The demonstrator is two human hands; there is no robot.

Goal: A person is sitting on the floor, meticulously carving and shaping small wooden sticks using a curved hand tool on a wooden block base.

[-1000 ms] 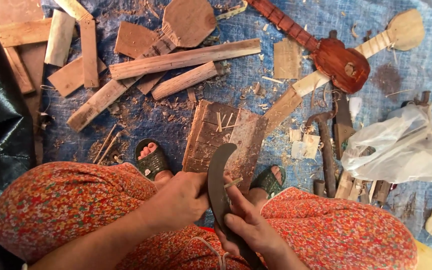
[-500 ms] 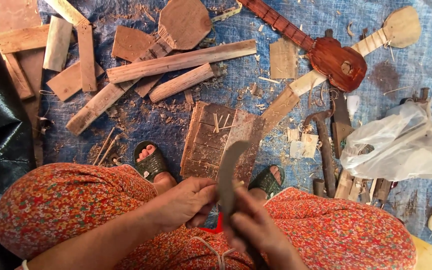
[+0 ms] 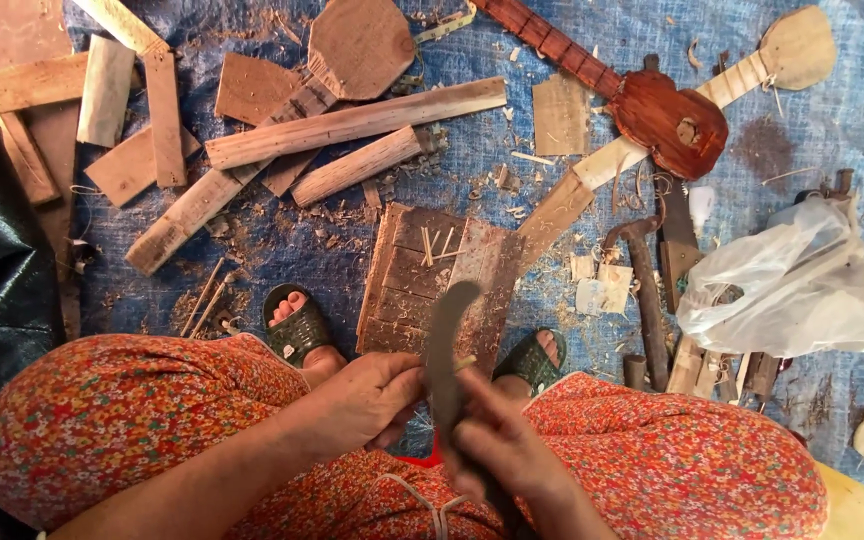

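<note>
A dark curved blade [image 3: 444, 345] stands upright between my knees, its tip pointing away from me. My right hand [image 3: 505, 452] grips it low down, around the handle end. My left hand [image 3: 364, 402] is closed beside the blade, its fingers pinching a small pale wooden piece [image 3: 465, 362] that rests against the blade's edge. Both hands hover above a worn wooden chopping board [image 3: 430, 275] lying on the blue tarp between my sandalled feet.
Wooden planks and offcuts [image 3: 342, 125] lie scattered at the upper left. A small reddish guitar-shaped instrument [image 3: 652, 100] and an unfinished pale one [image 3: 752, 60] lie at the upper right. A hammer [image 3: 644, 290], a crumpled plastic bag [image 3: 802, 285] and shavings sit to the right.
The curved blade has been turned and drawn closer, from leaning left to nearly upright. My right hand has slid up around its handle. The left hand stays beside it.
</note>
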